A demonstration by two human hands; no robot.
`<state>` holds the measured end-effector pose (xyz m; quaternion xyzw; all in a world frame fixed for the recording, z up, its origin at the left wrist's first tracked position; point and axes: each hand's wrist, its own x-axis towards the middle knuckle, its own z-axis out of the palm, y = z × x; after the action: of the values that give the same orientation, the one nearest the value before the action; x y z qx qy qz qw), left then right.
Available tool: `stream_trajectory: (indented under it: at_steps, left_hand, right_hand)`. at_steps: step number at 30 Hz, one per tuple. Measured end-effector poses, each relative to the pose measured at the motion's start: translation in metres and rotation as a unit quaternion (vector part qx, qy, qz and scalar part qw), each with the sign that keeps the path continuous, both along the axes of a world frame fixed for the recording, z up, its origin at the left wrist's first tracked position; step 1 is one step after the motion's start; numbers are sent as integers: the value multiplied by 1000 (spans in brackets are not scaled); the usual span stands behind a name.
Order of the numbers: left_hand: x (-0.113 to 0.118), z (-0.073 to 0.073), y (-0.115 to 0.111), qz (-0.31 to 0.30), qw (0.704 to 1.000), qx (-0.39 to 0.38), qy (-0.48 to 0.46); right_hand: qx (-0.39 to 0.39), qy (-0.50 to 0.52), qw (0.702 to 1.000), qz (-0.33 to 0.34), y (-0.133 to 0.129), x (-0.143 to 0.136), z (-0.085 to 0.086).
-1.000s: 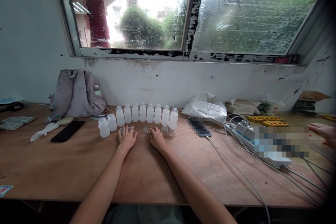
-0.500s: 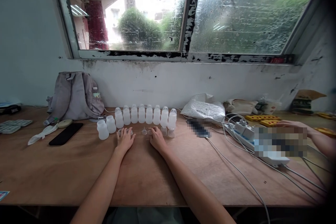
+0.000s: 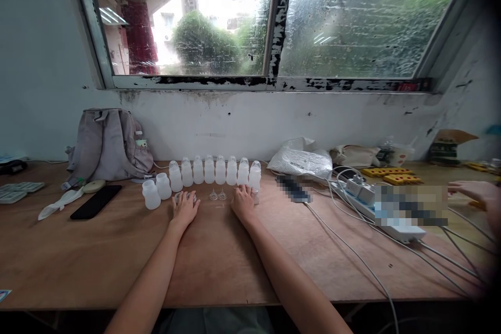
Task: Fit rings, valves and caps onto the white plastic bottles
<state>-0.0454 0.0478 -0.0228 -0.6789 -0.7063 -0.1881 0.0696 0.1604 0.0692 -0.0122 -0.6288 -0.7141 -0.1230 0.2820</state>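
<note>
A curved row of several frosted white baby bottles [image 3: 209,169] stands upright, most with clear tops. At its left end are two topless bottles [image 3: 151,195]. My left hand [image 3: 185,210] rests in front of the row, fingers spread and touching small clear pieces that they partly cover. Two clear bottle nipples [image 3: 217,195] sit on the table between my hands. Farther right, my right hand [image 3: 243,202] reaches forward with its fingers stretched out, in front of the right-hand bottles. It hides most of the clear pieces there; a bit of one shows at its right side.
A grey backpack [image 3: 111,141], a black phone [image 3: 96,202] and a white strip of material [image 3: 60,203] lie left. On the right are a silvery bag [image 3: 303,159], cables, a power strip [image 3: 403,230], yellow blocks [image 3: 391,173] and another person's hand [image 3: 472,190].
My right hand has moved right, away from the two nipples and over the clear pieces by the right-end bottles. My left hand stays in place. The other person's hand has shifted right.
</note>
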Motion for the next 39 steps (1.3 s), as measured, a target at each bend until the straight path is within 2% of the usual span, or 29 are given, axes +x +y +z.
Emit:
stream_trajectory:
  at_steps: [11,17,20,23,27,29,31,34,39]
  left_hand:
    - [2,1,-1,-1,1000,0,-5]
    - [3,2,-3,1,1000,4,-4]
    - [5,4,-4,8,999,36,-7]
    - [6,17,-3,14,994,109,-12]
    - [-2,56,4,51,970,237,-5]
    - [-12,76,12,87,958,272,-2]
    - [-24,90,22,115,954,277,3]
    - [-39,93,34,119,965,234,21]
    - [-42,82,33,79,973,216,9]
  right_hand:
    - [3,22,999,-24,1,3,1]
    - [12,43,999,-10,3,8,1]
    - [22,60,998,13,1,8,4]
    - [33,68,996,48,-1,6,5]
    - [43,78,992,88,-4,3,5]
    - [44,83,990,101,-4,1,5]
    - [45,89,989,105,-5,1,4]
    - [48,91,989,104,-5,1,4]
    - [65,100,987,112,-7,2,5]
